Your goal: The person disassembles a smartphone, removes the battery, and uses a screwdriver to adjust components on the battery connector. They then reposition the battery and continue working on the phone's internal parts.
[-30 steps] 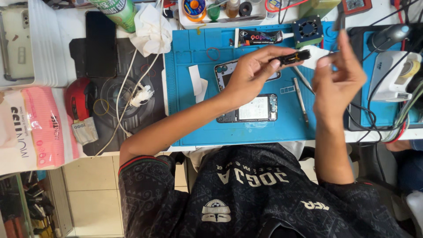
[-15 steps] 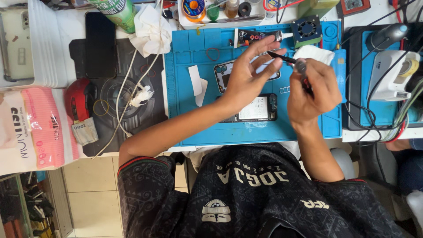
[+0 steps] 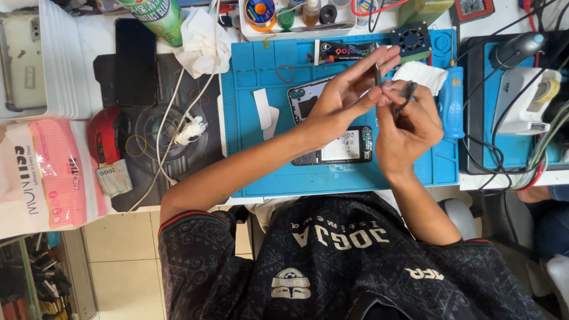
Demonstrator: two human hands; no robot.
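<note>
Blue mat [image 3: 267,172], red round case [image 3: 105,135] — pink-striped white bag [image 3: 56,172].

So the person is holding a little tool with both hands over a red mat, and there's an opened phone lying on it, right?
Nearly. The mat is blue, not red, as the head view shows. The rest holds: the left hand and the right hand meet around a thin dark tool above the mat, and an opened phone lies on it below them.

Pink-and-white packet [image 3: 44,172], table's left edge
</note>
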